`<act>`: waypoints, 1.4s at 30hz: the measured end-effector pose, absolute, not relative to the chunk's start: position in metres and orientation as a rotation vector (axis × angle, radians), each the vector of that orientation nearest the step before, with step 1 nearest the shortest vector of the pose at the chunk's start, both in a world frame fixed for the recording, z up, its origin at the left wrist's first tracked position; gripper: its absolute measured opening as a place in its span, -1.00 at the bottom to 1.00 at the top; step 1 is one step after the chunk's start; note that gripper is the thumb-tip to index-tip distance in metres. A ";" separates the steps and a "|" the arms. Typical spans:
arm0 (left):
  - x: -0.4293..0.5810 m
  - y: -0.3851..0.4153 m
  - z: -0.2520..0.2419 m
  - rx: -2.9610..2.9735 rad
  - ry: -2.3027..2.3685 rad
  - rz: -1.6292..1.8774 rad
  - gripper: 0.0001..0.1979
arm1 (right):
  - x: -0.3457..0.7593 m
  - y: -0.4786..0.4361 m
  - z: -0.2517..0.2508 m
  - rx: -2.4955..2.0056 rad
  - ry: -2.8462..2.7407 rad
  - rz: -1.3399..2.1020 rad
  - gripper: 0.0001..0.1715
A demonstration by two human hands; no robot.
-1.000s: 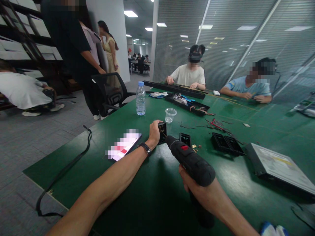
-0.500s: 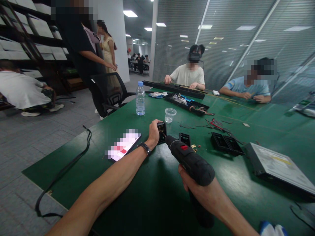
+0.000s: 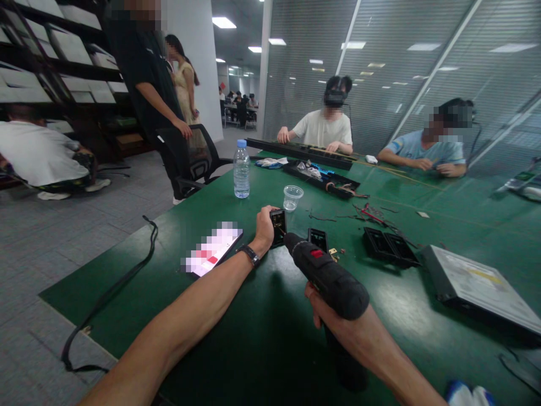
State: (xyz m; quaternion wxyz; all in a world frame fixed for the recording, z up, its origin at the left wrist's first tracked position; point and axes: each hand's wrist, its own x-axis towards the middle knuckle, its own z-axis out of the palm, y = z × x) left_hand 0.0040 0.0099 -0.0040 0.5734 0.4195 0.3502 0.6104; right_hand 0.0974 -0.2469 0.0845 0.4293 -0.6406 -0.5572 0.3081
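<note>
My left hand grips a small black plastic housing on its edge, its open side with brass-coloured parts facing me. In my right hand is a black cordless drill with a red switch, held by its handle. The drill's tip points into the housing; whether the bit touches a screw is too small to tell. Just right of the drill's chuck lies another black housing piece, with small brass pieces beside it.
On the green table are a lit phone, a water bottle, a plastic cup, black trays and a metal box. A black strap crosses the left edge. Two people sit across the table.
Both hands, the housing and the drill stay nearly in place. In the background, the standing person's arm has lowered toward the chair.
</note>
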 end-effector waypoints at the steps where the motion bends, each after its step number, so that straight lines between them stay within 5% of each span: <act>1: 0.004 0.010 -0.005 0.982 0.817 1.433 -0.57 | 0.098 -0.247 0.083 -1.585 -1.382 0.820 -0.79; 8: 0.004 0.010 -0.004 0.967 0.806 1.411 -0.59 | 0.097 -0.247 0.088 -1.520 -1.284 1.071 -0.52; 15: 0.003 0.008 -0.001 0.964 0.808 1.413 -0.59 | 0.099 -0.247 0.090 -1.579 -1.329 1.063 -0.72; 42: 0.000 0.004 0.002 1.072 0.812 1.398 -0.59 | 0.101 -0.247 0.085 -1.612 -1.349 0.987 -0.73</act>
